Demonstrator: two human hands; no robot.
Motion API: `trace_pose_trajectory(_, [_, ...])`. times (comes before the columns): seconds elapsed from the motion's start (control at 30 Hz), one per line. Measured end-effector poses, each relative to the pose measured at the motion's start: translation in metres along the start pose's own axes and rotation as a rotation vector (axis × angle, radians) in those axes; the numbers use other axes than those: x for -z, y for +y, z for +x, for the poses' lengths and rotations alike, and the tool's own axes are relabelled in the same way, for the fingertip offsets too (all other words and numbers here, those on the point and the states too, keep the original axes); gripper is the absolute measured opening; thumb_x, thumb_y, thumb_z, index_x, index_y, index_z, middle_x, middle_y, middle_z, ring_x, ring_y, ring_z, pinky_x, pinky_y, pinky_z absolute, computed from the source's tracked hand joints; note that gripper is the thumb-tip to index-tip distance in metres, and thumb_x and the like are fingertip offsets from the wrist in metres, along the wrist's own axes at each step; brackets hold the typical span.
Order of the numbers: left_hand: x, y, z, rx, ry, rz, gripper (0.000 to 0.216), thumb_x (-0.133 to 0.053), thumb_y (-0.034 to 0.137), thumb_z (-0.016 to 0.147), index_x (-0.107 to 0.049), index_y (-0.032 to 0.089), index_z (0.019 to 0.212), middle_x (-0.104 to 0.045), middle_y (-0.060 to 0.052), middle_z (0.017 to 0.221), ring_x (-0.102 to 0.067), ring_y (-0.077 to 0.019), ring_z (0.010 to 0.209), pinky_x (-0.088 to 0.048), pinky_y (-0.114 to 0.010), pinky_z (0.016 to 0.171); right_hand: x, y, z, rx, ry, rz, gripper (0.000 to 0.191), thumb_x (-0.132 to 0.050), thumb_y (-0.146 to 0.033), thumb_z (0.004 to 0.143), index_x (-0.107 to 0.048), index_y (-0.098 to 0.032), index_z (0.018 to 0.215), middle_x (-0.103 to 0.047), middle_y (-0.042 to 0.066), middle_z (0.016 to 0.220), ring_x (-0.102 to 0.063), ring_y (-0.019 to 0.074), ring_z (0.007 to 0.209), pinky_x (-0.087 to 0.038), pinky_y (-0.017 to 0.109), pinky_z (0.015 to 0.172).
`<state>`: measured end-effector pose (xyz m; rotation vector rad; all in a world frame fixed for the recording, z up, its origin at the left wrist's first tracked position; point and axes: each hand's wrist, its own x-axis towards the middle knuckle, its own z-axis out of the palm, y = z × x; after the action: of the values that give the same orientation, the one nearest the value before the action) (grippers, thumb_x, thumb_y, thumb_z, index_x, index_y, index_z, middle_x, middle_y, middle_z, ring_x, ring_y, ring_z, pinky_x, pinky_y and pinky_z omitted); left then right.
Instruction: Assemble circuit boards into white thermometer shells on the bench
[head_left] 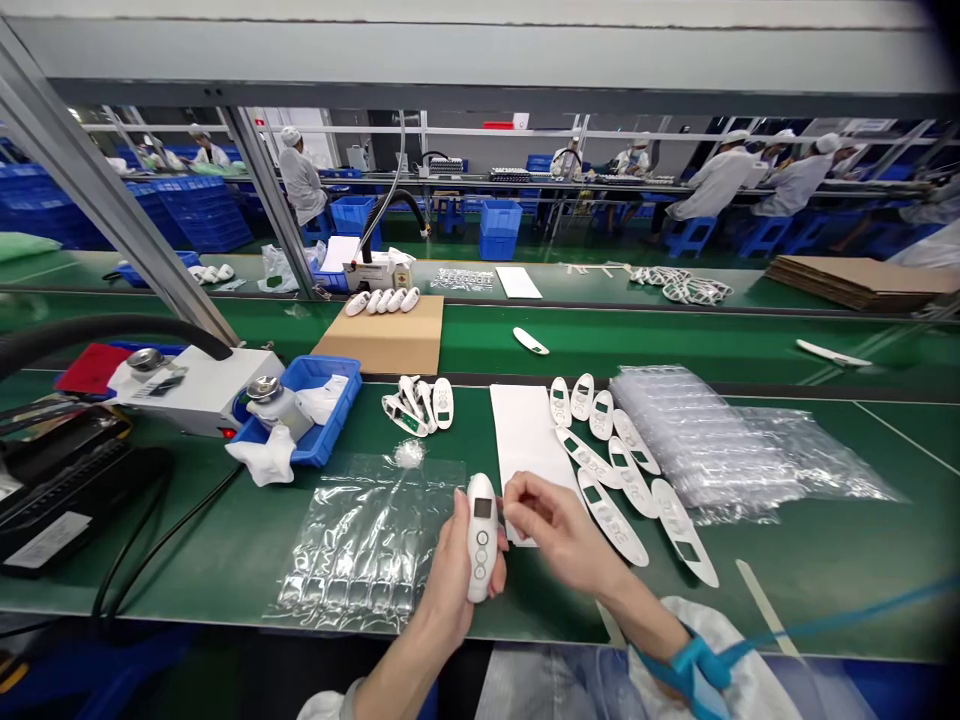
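The left grip is clenched around a white handset, held upright just above the near edge of the bench, its small screen and round buttons facing up. The right grip meets it from the right, fingertips pinched at the handset's upper right edge beside the screen; whether anything thin lies between them is too small to tell. Just beyond the 2 grips lies a white sheet. Right of the right grip, a row of white front covers fans out, with a stack of clear trays farther right. Left of the left grip a clear blister tray lies flat. Beyond it sit a cluster of covers and a blue bin.
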<state>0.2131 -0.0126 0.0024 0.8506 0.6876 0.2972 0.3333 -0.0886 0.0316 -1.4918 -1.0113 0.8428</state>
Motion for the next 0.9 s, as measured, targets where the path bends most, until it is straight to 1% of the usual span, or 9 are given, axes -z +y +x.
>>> trace_pose_trajectory(0.03, [0.001, -0.001, -0.003, 0.005, 0.004, -0.012, 0.064, -0.033, 0.069, 0.084, -0.057, 0.014, 0.063, -0.045, 0.003, 0.036, -0.037, -0.0053, 0.031, -0.023, -0.017, 0.035, -0.008, -0.003, -0.002, 0.005, -0.019, -0.016, 0.014, -0.049, -0.023, 0.09, -0.049, -0.02, 0.077, -0.05, -0.003, 0.067, -0.05, 0.0114, 0.06, -0.039, 0.024, 0.058])
trace_pose_trajectory(0.1, [0.004, -0.004, -0.008, -0.002, 0.011, -0.037, 0.062, -0.034, 0.068, 0.084, -0.055, 0.015, 0.061, -0.044, 0.003, 0.034, -0.037, -0.0059, 0.03, -0.024, -0.018, 0.036, -0.021, -0.005, -0.004, 0.024, -0.016, -0.086, 0.014, -0.046, -0.019, 0.091, -0.048, -0.02, 0.077, -0.05, -0.004, 0.067, -0.051, 0.0113, 0.06, -0.039, 0.024, 0.059])
trace_pose_trajectory(0.2, [0.006, -0.006, -0.012, -0.02, 0.023, -0.059, 0.057, -0.036, 0.066, 0.085, -0.054, 0.016, 0.062, -0.043, 0.004, 0.034, -0.037, -0.0065, 0.031, -0.024, -0.018, 0.036, -0.03, -0.002, -0.001, 0.054, 0.002, -0.166, 0.014, -0.044, -0.018, 0.093, -0.047, -0.02, 0.079, -0.049, -0.005, 0.065, -0.051, 0.0107, 0.057, -0.04, 0.024, 0.059])
trace_pose_trajectory(0.33, [0.008, -0.005, -0.016, -0.032, 0.037, -0.069, 0.056, -0.037, 0.065, 0.085, -0.052, 0.017, 0.061, -0.043, 0.004, 0.034, -0.036, -0.0065, 0.03, -0.024, -0.018, 0.035, -0.034, 0.0, 0.001, 0.073, 0.001, -0.179, 0.015, -0.042, -0.019, 0.094, -0.047, -0.021, 0.08, -0.047, -0.006, 0.062, -0.05, 0.0099, 0.053, -0.039, 0.023, 0.056])
trace_pose_trajectory(0.6, [0.009, -0.003, -0.019, -0.018, 0.078, -0.054, 0.058, -0.038, 0.068, 0.082, -0.052, 0.017, 0.06, -0.042, 0.004, 0.033, -0.036, -0.0064, 0.029, -0.022, -0.018, 0.034, -0.039, 0.001, -0.001, 0.093, 0.015, -0.24, 0.015, -0.041, -0.021, 0.095, -0.047, -0.021, 0.08, -0.047, -0.005, 0.063, -0.049, 0.0103, 0.055, -0.04, 0.023, 0.056])
trace_pose_trajectory(0.73, [0.009, -0.003, -0.02, -0.044, 0.07, 0.002, 0.062, -0.032, 0.068, 0.085, -0.051, 0.016, 0.056, -0.04, 0.003, 0.032, -0.036, -0.006, 0.03, -0.023, -0.017, 0.035, -0.04, -0.002, -0.002, 0.11, 0.041, -0.304, 0.016, -0.042, -0.022, 0.094, -0.049, -0.02, 0.08, -0.05, -0.003, 0.07, -0.052, 0.0107, 0.058, -0.04, 0.024, 0.055])
trace_pose_trajectory(0.8, [0.01, -0.004, -0.02, -0.092, 0.056, 0.037, 0.06, -0.031, 0.066, 0.086, -0.051, 0.016, 0.058, -0.04, 0.004, 0.034, -0.036, -0.0059, 0.031, -0.024, -0.017, 0.035, -0.041, 0.0, -0.001, 0.081, 0.051, -0.25, 0.014, -0.046, -0.025, 0.093, -0.049, -0.021, 0.081, -0.051, -0.003, 0.069, -0.053, 0.0103, 0.055, -0.042, 0.023, 0.053])
trace_pose_trajectory(0.9, [0.012, -0.004, -0.021, -0.164, 0.05, 0.077, 0.045, -0.046, 0.06, 0.084, -0.052, 0.018, 0.072, -0.048, 0.006, 0.046, -0.038, -0.005, 0.03, -0.024, -0.017, 0.032, -0.045, 0.007, 0.002, -0.035, 0.055, 0.021, 0.015, -0.054, -0.033, 0.09, -0.045, -0.022, 0.084, -0.05, -0.007, 0.065, -0.053, 0.009, 0.044, -0.042, 0.022, 0.044])
